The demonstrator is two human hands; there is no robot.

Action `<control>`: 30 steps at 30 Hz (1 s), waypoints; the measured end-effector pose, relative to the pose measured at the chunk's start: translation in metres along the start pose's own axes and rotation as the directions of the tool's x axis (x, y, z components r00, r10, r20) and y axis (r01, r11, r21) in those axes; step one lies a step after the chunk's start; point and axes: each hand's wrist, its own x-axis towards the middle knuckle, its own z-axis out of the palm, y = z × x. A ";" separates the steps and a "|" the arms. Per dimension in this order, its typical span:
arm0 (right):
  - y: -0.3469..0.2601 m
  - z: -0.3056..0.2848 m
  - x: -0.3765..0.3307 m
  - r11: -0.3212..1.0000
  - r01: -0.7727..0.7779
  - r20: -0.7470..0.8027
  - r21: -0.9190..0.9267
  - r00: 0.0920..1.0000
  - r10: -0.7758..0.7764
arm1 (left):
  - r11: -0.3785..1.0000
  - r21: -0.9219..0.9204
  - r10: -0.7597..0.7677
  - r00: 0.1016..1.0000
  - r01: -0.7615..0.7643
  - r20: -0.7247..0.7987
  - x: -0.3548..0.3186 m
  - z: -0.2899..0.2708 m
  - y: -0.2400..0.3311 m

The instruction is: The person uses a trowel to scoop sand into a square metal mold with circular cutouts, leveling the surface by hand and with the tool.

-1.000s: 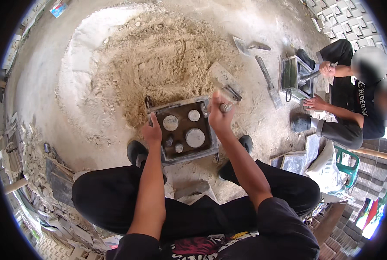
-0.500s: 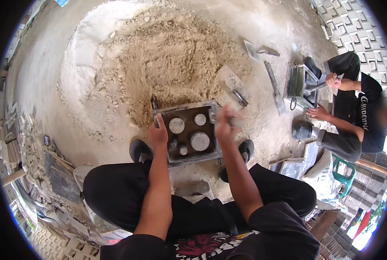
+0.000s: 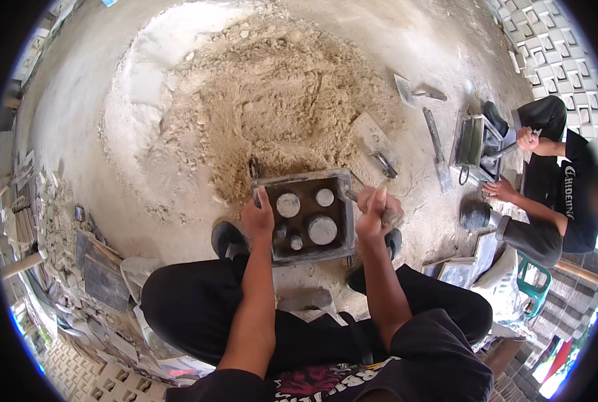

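Observation:
Between my feet lies a square, dusty metal mould box (image 3: 312,254) with several round, pale-topped cylinders inside, such as the large cylinder (image 3: 322,230) near its right wall. My left hand (image 3: 257,216) is closed around the box's left rim, thumb on top. Just outside the right wall, my right hand (image 3: 377,213) makes a fist around a short hand tool (image 3: 394,218) with a thick greyish handle. Its thin front end points at the box's right rim; whether it touches cannot be told. My palm and fingers hide its middle.
A heap of crumbly sand (image 3: 272,100) lies beyond the box, with a trowel (image 3: 377,144) on its right edge. Farther right are another trowel (image 3: 416,90) and a long flat bar (image 3: 437,147). A co-worker (image 3: 547,167) works at a second mould box (image 3: 471,147). Rubble (image 3: 57,248) covers the left.
My right hand, blurred before, has drawn slightly right and toward me, away from the box's right rim. My left hand keeps its hold. The whole view has shifted a little.

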 end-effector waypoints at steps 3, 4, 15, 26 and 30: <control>0.032 0.005 0.005 0.970 -0.145 -0.036 -0.197 0.989 0.140 | 0.999 0.026 -0.049 0.995 0.047 0.092 -0.003 0.005 -0.005; 0.028 0.010 0.008 0.958 -0.237 -0.080 -0.164 0.971 0.226 | 0.998 0.035 -0.054 0.994 0.051 0.093 0.000 0.003 -0.011; 0.000 0.004 0.010 0.965 -0.220 0.061 0.142 0.975 0.213 | 0.999 -0.017 -0.046 0.987 0.049 0.153 -0.007 -0.008 0.005; 0.011 -0.014 -0.001 0.991 -0.090 -0.022 -0.099 0.996 0.088 | 0.877 0.042 0.478 0.878 -0.479 0.014 0.031 -0.022 0.097; -0.005 0.003 0.001 0.980 -0.171 -0.055 -0.102 0.985 0.166 | 0.780 -0.082 0.545 0.608 -0.621 0.577 0.002 -0.126 0.227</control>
